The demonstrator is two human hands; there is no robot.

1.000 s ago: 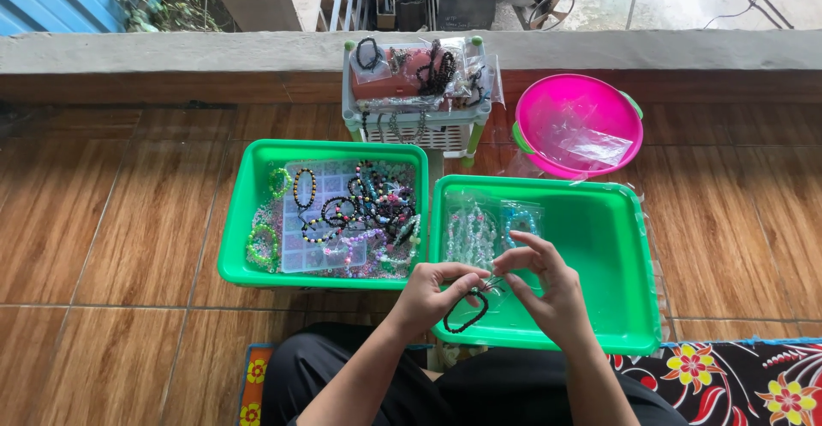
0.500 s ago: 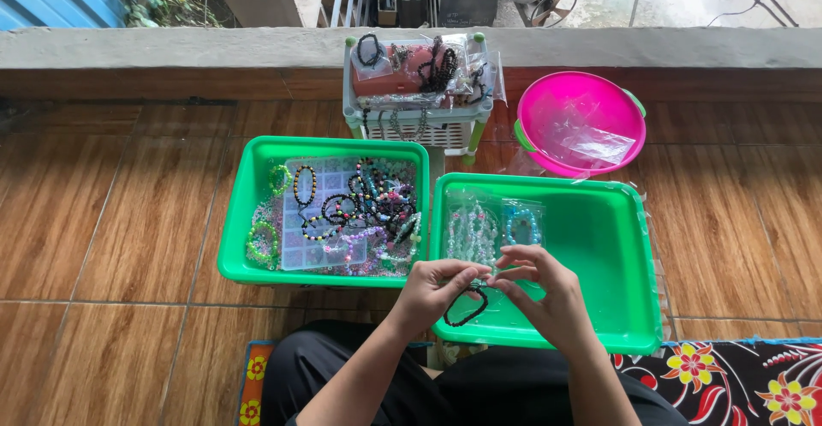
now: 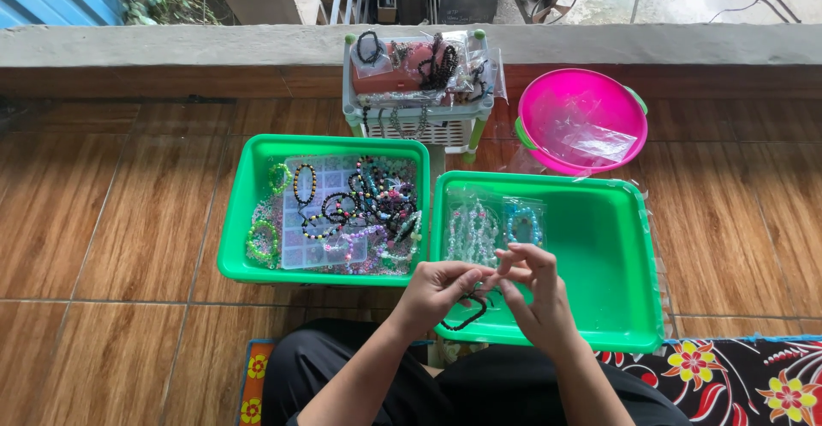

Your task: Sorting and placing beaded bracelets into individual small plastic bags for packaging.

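The step in hand looks like working a dark bead bracelet (image 3: 469, 313) between the fingers, perhaps stretching or closing it; the next move would call for a firm pinch from both sides so the loop does not slip. Largest to smallest: the right green tray (image 3: 616, 306), at five o'clock in the view, holds two clear packets of pale bracelets (image 3: 497, 225) near its far left corner; the bracelet hangs over its near rim. The left green tray (image 3: 235, 220), at nine o'clock from it, holds a clear divided box and many mixed bead bracelets. The pink bowl (image 3: 548, 92) at one o'clock holds clear plastic bags. The white basket (image 3: 411, 126) at twelve o'clock carries bagged dark beads. The left hand (image 3: 437, 293) and right hand (image 3: 535, 293) each pinch the bracelet.
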